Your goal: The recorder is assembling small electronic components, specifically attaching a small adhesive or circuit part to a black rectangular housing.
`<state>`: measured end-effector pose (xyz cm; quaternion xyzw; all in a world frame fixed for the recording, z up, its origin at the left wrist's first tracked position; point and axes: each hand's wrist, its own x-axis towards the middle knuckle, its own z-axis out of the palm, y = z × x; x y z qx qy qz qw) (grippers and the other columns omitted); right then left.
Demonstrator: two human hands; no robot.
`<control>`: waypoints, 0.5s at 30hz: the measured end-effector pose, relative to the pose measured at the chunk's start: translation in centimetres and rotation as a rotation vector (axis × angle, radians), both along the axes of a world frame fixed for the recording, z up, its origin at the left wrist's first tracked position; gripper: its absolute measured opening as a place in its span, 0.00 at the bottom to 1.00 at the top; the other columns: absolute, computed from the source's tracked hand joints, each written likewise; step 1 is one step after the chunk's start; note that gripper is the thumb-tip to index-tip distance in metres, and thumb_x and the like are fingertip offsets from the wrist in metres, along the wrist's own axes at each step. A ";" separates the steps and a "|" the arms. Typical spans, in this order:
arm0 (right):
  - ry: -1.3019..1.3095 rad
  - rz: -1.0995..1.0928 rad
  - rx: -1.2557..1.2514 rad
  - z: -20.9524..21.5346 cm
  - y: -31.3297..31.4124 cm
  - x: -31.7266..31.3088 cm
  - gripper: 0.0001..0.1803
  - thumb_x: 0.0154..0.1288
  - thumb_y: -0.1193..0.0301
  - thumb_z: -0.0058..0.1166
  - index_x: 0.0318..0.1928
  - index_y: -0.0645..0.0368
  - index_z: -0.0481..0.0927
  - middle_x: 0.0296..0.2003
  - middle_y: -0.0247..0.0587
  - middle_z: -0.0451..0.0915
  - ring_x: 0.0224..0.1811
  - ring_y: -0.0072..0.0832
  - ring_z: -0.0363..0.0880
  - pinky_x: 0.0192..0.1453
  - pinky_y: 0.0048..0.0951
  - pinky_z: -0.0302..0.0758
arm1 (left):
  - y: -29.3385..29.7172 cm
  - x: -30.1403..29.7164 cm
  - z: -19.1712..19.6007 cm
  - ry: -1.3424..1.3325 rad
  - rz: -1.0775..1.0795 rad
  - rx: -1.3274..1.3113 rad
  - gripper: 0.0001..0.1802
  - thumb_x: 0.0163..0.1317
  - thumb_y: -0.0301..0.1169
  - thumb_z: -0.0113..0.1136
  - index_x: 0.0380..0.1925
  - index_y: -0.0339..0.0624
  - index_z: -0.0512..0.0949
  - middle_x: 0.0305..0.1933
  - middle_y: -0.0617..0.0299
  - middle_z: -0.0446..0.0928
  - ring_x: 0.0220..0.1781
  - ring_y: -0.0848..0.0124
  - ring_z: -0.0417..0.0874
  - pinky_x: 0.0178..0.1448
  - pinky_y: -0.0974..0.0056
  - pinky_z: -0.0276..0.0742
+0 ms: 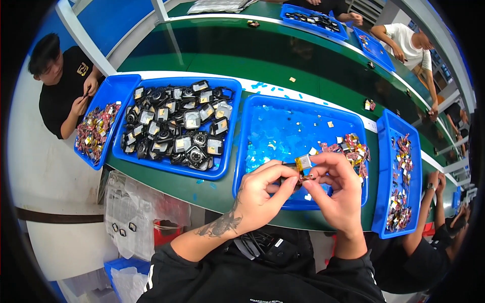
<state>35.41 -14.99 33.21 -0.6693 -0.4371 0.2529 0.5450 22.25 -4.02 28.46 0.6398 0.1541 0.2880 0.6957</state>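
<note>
A small battery piece (pixel 303 162), silvery with a yellow band and a reddish part below, is sitting between the two hands, just right of the frame's centre. The left hand (pixel 265 194) is pinching it narrowly at its lower part, thumb against index finger. The right hand (pixel 337 189) is holding it from the other side, thumb and index finger curving close around it; the fingers are partly hiding the exact contact. Beneath both hands, a wide blue tray (pixel 313 105) is lying right of centre, bearing blue film scraps (pixel 268 132) on its left and a heap of similar pieces (pixel 355 151) on its right. Left of centre, a second blue tray (pixel 235 103) is holding many black watch-like casings (pixel 192 120). A narrow tray (pixel 386 156) at the right and another (pixel 123 83) at the left are carrying more battery pieces. Across the upper frame, a green belt (pixel 202 55) is running past the trays. At the upper left, a co-worker in black (pixel 63 101) is handling something small, while one in white (pixel 404 43) is working at the upper right
</note>
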 end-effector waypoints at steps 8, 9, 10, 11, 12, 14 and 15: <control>-0.033 -0.099 0.100 -1.6 0.5 -0.9 0.23 0.56 0.85 0.60 0.52 0.63 0.71 0.32 0.36 0.79 0.35 0.18 0.78 0.41 0.20 0.74 | -0.2 -0.6 0.1 -0.078 -0.093 -0.251 0.22 0.66 0.19 0.54 0.60 0.35 0.67 0.54 0.53 0.76 0.55 0.69 0.80 0.57 0.66 0.78; -0.031 -0.096 0.098 -1.5 0.5 -0.9 0.23 0.56 0.85 0.60 0.52 0.63 0.71 0.32 0.36 0.79 0.35 0.18 0.78 0.41 0.20 0.74 | -0.1 -0.7 0.1 -0.077 -0.089 -0.252 0.22 0.66 0.19 0.54 0.60 0.35 0.67 0.54 0.53 0.76 0.55 0.69 0.80 0.57 0.66 0.78; -0.046 -0.082 0.065 -1.3 0.5 -0.8 0.24 0.55 0.86 0.60 0.52 0.63 0.71 0.30 0.36 0.79 0.33 0.18 0.77 0.39 0.20 0.72 | 0.0 -0.7 0.1 -0.076 -0.101 -0.240 0.23 0.65 0.17 0.53 0.60 0.33 0.66 0.55 0.51 0.75 0.56 0.66 0.80 0.58 0.65 0.79; -0.060 -0.069 0.033 -1.1 0.5 -0.8 0.24 0.54 0.86 0.61 0.53 0.62 0.71 0.29 0.35 0.79 0.31 0.17 0.75 0.37 0.19 0.70 | 0.1 -0.8 0.1 -0.075 -0.112 -0.227 0.24 0.64 0.15 0.52 0.60 0.31 0.65 0.57 0.49 0.74 0.56 0.64 0.79 0.58 0.63 0.79; -0.061 -0.069 0.032 -0.9 0.4 -0.8 0.24 0.54 0.86 0.61 0.53 0.62 0.71 0.29 0.35 0.79 0.31 0.17 0.75 0.37 0.19 0.70 | 0.2 -0.8 0.1 -0.076 -0.112 -0.228 0.24 0.64 0.15 0.52 0.60 0.31 0.65 0.57 0.49 0.74 0.56 0.64 0.79 0.58 0.63 0.79; -0.054 -0.069 -0.001 -0.6 0.4 -0.8 0.25 0.53 0.86 0.62 0.53 0.62 0.71 0.28 0.34 0.79 0.28 0.18 0.71 0.35 0.20 0.67 | 0.2 -0.9 0.1 -0.062 -0.107 -0.164 0.24 0.64 0.16 0.54 0.61 0.33 0.64 0.57 0.48 0.74 0.57 0.65 0.79 0.59 0.63 0.79; -0.053 -0.068 -0.002 -0.6 0.4 -0.9 0.25 0.53 0.86 0.62 0.53 0.62 0.71 0.28 0.34 0.79 0.28 0.18 0.71 0.35 0.20 0.67 | 0.2 -0.9 0.0 -0.061 -0.106 -0.164 0.24 0.64 0.16 0.54 0.61 0.33 0.64 0.57 0.48 0.74 0.57 0.65 0.79 0.59 0.63 0.79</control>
